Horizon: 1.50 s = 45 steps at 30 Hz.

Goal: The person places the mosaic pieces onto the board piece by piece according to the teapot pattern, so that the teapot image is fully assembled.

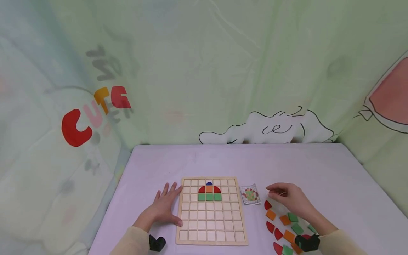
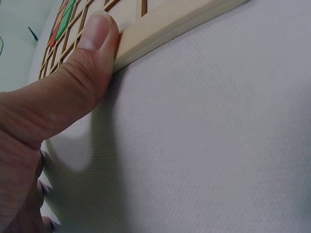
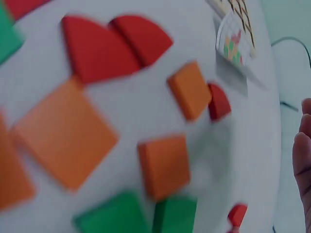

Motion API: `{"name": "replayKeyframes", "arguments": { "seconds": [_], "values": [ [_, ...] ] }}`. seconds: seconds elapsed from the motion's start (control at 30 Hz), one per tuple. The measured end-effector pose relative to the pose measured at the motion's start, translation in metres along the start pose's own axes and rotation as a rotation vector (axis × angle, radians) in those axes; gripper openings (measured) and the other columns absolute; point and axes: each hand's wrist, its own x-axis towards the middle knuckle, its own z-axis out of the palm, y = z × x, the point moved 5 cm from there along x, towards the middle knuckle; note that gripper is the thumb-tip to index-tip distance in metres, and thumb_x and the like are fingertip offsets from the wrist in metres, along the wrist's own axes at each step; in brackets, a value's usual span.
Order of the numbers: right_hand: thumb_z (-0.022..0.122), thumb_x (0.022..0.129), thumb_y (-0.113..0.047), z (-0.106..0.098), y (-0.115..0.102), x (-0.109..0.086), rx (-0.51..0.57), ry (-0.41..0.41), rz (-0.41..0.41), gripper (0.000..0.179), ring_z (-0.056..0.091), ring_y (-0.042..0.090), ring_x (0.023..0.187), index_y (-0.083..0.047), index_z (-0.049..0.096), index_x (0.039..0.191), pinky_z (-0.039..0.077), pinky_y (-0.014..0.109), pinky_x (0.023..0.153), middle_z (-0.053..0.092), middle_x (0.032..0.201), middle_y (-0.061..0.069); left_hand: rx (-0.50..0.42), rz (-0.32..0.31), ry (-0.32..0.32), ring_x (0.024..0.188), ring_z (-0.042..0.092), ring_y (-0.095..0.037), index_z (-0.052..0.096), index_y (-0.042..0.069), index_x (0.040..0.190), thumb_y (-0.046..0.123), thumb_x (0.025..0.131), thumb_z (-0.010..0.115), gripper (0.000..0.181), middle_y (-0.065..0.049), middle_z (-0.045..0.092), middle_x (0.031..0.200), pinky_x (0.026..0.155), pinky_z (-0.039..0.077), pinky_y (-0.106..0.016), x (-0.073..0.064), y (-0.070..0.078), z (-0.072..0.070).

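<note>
A wooden grid board [image 1: 211, 243] lies on the table, its upper cells holding a blue rounded piece [image 1: 209, 183], an orange square [image 1: 209, 189], red quarter-round pieces [image 1: 202, 190] and a row of green squares [image 1: 209, 197]. My left hand [image 1: 164, 207] is spread along the board's left edge. In the left wrist view its thumb [image 2: 92, 53] rests on the wooden frame. To the right of a small picture card [image 1: 250, 194], my right hand [image 1: 291, 198] hovers with bent fingers, thumb and index tips close together. No piece shows between those fingertips.
Right of the board, below the right hand, lie scattered red quarter-rounds [image 1: 270, 227], orange squares [image 1: 289, 236] and green squares [image 1: 297, 228], several of each. A dark wrist strap part [image 1: 307, 243] covers some of them. A printed curtain [image 1: 191, 88] hangs behind the table.
</note>
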Motion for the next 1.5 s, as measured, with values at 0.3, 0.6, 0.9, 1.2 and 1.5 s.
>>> {"name": "replayKeyframes", "arguments": {
  "seconds": [0.3, 0.6, 0.9, 1.2, 1.5],
  "values": [
    [0.07, 0.096, -0.011, -0.029, 0.048, -0.027, -0.021, 0.025, 0.151, 0.031, 0.063, 0.018, 0.088, 0.004, 0.069, 0.123, 0.055, 0.015, 0.068, 0.072, 0.115, 0.021, 0.012, -0.002, 0.002, 0.159, 0.003, -0.044, 0.032, 0.014, 0.161, 0.045, 0.057, 0.099, 0.127, -0.016, 0.019, 0.171, 0.125, 0.005, -0.069, 0.001, 0.0, 0.0],
    [0.072, 0.095, -0.014, -0.024, 0.083, -0.046, -0.02, -0.037, 0.259, 0.035, 0.063, 0.017, 0.09, 0.006, 0.068, 0.124, 0.055, 0.016, 0.067, 0.074, 0.11, 0.015, 0.013, -0.006, -0.007, 0.16, 0.002, -0.043, 0.031, 0.015, 0.161, 0.045, 0.058, 0.098, 0.127, -0.015, 0.018, 0.172, 0.126, 0.003, -0.068, 0.004, -0.004, 0.004],
    [0.075, 0.091, -0.013, -0.01, 0.097, -0.055, -0.049, -0.054, 0.296, 0.037, 0.063, 0.016, 0.09, 0.007, 0.069, 0.122, 0.054, 0.014, 0.067, 0.074, 0.111, 0.015, -0.006, 0.004, -0.011, 0.159, 0.002, -0.044, 0.032, 0.014, 0.161, 0.045, 0.057, 0.099, 0.127, -0.017, 0.019, 0.171, 0.125, 0.003, -0.069, 0.004, -0.003, 0.003],
    [0.076, 0.09, -0.01, -0.007, 0.095, -0.053, -0.158, -0.045, 0.226, 0.035, 0.059, 0.016, 0.087, 0.006, 0.069, 0.12, 0.052, 0.014, 0.066, 0.072, 0.106, 0.009, 0.003, 0.004, -0.001, 0.159, 0.003, -0.044, 0.032, 0.015, 0.161, 0.046, 0.057, 0.099, 0.127, -0.016, 0.019, 0.171, 0.125, 0.004, -0.069, 0.003, -0.002, 0.002],
    [0.081, 0.085, -0.014, -0.007, 0.095, -0.05, -0.216, -0.04, 0.19, 0.039, 0.06, 0.017, 0.089, 0.004, 0.071, 0.118, 0.054, 0.018, 0.068, 0.07, 0.108, 0.011, -0.006, 0.004, -0.005, 0.159, 0.003, -0.044, 0.032, 0.014, 0.161, 0.044, 0.057, 0.099, 0.127, -0.017, 0.019, 0.171, 0.125, 0.003, -0.069, 0.002, -0.001, 0.001]
  ]
}}
